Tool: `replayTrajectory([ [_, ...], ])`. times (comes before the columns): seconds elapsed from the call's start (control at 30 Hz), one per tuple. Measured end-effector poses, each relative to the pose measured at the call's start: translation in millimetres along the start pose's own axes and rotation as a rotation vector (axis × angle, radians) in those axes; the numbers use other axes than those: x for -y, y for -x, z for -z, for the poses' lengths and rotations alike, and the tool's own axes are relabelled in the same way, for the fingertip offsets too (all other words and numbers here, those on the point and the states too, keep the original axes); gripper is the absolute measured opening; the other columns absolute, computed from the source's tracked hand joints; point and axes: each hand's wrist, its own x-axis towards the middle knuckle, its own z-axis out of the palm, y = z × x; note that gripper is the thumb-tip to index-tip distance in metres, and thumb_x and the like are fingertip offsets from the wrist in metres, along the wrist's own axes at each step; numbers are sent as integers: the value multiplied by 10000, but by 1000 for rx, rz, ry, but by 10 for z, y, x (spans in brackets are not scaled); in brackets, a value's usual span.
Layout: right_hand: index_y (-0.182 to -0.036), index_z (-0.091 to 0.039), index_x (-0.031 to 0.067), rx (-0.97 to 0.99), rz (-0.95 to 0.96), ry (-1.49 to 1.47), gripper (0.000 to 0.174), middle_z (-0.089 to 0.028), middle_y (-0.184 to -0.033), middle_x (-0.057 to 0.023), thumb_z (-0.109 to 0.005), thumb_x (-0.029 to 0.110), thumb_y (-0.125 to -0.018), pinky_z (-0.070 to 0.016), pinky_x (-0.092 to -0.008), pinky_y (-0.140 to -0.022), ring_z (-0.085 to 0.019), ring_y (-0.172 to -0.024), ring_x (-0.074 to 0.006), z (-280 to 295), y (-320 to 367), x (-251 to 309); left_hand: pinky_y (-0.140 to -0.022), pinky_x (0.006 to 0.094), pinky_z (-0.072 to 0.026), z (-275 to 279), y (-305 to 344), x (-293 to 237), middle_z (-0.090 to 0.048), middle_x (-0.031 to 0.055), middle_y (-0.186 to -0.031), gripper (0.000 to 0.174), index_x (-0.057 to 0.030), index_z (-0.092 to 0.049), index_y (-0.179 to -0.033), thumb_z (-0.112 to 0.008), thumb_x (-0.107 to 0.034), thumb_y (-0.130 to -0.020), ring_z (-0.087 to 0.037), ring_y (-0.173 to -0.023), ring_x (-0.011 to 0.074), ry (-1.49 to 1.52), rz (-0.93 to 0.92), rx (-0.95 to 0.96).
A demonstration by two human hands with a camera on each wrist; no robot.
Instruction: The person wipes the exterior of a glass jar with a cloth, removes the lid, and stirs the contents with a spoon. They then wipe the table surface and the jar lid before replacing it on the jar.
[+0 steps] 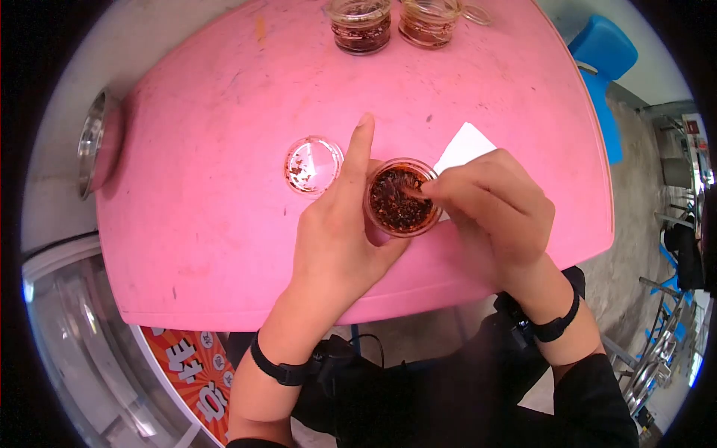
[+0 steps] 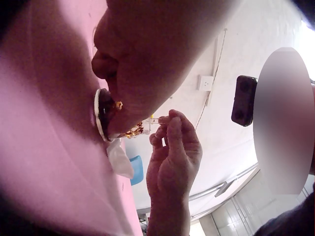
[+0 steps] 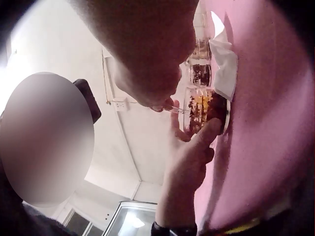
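Note:
A small glass jar [image 1: 382,225] of dark red chili flakes in oil [image 1: 396,198] stands on the pink table. My left hand [image 1: 334,216] holds it from the left, the thumb at its near side and one finger stretched out past it. Over the mouth, my right hand [image 1: 502,207] pinches the top of a thin clear stirrer [image 3: 180,110], whose lower end is hidden in the flakes. To the left of my left hand lies a round clear lid [image 1: 314,187] with chili bits on it. A white napkin [image 1: 466,145] lies partly behind my right hand.
Two more glass jars, one with dark contents [image 1: 361,36] and one lighter [image 1: 427,33], stand at the table's far edge beside a clear lid [image 1: 476,14]. A metal bowl [image 1: 93,145] shows at the left edge, a blue chair [image 1: 605,48] beyond the right.

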Motion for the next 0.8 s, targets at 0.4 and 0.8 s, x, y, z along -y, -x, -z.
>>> replayTrajectory([
  [0.4, -962, -736, 39, 84, 83, -37, 309, -697, -927, -65, -730, -38, -662, -507, -337, -674, -633, -756, -244, 48, -2, 6, -867, 379, -594, 5, 0, -5, -716, 150, -1151, 1124, -129, -185, -1595, -887, -179, -718, -720, -1041, 299, -20, -7, -6],
  [0.8, -923, -746, 33, 184, 35, -66, 278, -690, -857, -77, -745, -21, -651, -501, -326, -598, -630, -694, -242, 147, -93, 60, -899, 389, -583, 14, 1, 41, -720, 141, -1137, 1132, -129, -200, -1591, -888, -155, -693, -716, -1044, 312, -11, 2, -3],
])
